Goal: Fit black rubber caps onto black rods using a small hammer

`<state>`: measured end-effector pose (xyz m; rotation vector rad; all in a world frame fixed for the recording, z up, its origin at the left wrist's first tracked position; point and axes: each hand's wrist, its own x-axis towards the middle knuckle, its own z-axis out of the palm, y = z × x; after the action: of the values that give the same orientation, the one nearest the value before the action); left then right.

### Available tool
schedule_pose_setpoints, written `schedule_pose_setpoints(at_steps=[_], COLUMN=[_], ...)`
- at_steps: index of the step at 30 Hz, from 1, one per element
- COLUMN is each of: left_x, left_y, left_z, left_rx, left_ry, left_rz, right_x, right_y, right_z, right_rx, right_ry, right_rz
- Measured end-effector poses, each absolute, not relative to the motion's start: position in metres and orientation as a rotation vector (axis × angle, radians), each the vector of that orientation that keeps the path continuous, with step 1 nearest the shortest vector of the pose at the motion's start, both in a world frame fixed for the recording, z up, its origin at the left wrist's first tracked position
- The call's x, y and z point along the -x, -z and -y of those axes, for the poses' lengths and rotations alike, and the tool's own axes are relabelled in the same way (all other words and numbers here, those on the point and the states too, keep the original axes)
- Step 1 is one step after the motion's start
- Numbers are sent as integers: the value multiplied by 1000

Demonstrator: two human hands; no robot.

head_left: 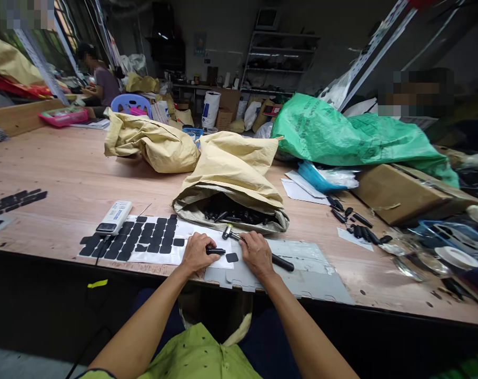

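L hand [197,251] has its fingers & thumb closed on a small blk cylindrical part [216,251], held approx. level over the near edge of the table [65,173], tip pointing R. R hand [257,252] is curled round the shaft of a hammer [282,262]; its head, w/ a yellowish-green face, sticks out on the L side, just beyond the blk part, & its blk handle comes out on the R, above a grey board [310,268]. A loose blk square [231,257] lies btwn the hands. To the L, more blk squares [154,235] sit in rows on white paper [189,230], next to a white device [118,213]. Just past the hands, a tan sack [239,158] lies mouth open to the wearer, w/ blk pcs [239,213] inside. More blk parts [359,231] lie on the R, nr a cardboard box [405,195]. Back L, another person [105,84] sits.
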<state>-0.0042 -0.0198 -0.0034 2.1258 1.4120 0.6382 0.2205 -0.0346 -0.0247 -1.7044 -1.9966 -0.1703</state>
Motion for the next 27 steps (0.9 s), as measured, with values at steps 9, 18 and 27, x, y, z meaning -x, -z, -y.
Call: schedule_pose_setpoints(at_steps=[9,18,27], left_x=[6,4,7], left_y=[3,-3,62], left_z=[18,93,146], left_rx=[-2168,-2302,-2667], left_ry=[-619,-641,-572], left_rz=[-1393,-1050,-928], right_x=[-217,-215,-215], right_y=[25,23,24], right_z=[35,35,35], right_rx=[1758,1782,1778], right_ry=[125,117,129], right_rz=[1944,1935,1928])
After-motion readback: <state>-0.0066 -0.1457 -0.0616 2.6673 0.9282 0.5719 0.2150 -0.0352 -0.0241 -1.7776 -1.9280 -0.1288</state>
